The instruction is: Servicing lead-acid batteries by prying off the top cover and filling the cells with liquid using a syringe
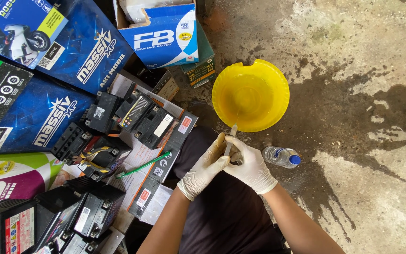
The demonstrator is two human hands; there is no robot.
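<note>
Both my hands wear white gloves and meet over my lap. My right hand [251, 167] grips the barrel of a small clear syringe [230, 139], whose tip points up toward the near rim of a yellow plastic bowl [269, 80] on the concrete floor. My left hand [206, 168] closes around the syringe's lower end, beside the right hand. The bowl holds a shallow layer of clear liquid. A small clear plastic bottle with a blue cap [282, 156] lies on its side just right of my right hand.
Several small black batteries [137, 115] sit on papers at the left, with a green pen [143, 165] among them. Blue battery cartons [85, 51] and an open blue-and-white box [164, 33] lie behind. A dark wet stain [353, 117] spreads over the concrete floor on the right.
</note>
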